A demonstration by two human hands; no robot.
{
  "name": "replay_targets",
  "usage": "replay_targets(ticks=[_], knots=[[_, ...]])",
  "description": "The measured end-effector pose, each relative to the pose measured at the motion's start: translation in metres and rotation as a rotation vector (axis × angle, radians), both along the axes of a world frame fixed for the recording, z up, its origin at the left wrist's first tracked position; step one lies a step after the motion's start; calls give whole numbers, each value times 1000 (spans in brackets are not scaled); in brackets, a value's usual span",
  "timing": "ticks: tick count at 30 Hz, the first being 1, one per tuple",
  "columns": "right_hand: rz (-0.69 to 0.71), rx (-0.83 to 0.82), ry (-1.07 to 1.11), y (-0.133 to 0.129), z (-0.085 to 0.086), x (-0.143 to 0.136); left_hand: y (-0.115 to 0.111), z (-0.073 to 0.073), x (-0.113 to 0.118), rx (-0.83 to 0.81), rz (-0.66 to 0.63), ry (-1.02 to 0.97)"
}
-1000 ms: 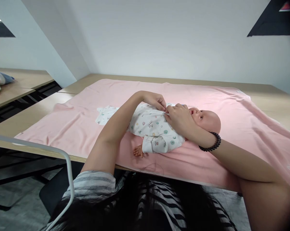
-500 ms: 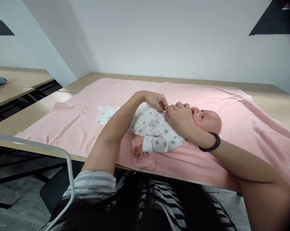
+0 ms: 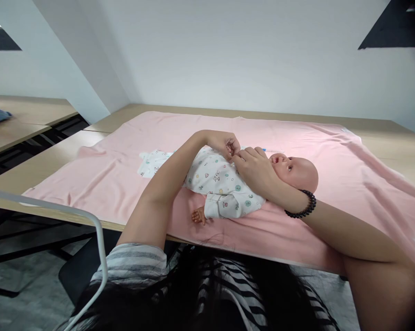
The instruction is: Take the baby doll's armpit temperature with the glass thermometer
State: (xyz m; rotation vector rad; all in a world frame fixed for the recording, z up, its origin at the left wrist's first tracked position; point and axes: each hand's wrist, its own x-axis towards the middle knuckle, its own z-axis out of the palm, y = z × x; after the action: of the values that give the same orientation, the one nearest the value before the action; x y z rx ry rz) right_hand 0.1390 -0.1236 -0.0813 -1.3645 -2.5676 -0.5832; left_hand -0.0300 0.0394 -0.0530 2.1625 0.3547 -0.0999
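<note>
Both hands meet at the baby doll's (image 3: 297, 172) chest: left hand (image 3: 224, 143) and right hand (image 3: 253, 168) each pinching the white printed romper (image 3: 217, 181) under their fingertips. Tug unevenly and the fabric edges could slip apart, or the doll shift on the pink blanket (image 3: 331, 151).

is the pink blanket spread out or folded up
Spread out: the pink blanket lies flat across the table, the doll lying on it.
</note>
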Motion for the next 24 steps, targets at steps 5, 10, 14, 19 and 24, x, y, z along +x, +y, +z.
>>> replay_targets(ticks=[5, 10, 14, 19, 24], knots=[[4, -37, 1, 0, 0, 0, -4, 3, -1, -33, -27, -11], [-80, -53, 22, 3, -2, 2, -3, 2, -1, -80, -32, -12], [-97, -65, 24, 2, 1, 2, -1, 2, -3, -131, -3, -16], [-119, -45, 52, 1, 0, 2, -1, 3, -3, -121, -12, -23], [-127, -28, 88, 4, -5, 5, -6, 4, -1, -93, -40, 15]])
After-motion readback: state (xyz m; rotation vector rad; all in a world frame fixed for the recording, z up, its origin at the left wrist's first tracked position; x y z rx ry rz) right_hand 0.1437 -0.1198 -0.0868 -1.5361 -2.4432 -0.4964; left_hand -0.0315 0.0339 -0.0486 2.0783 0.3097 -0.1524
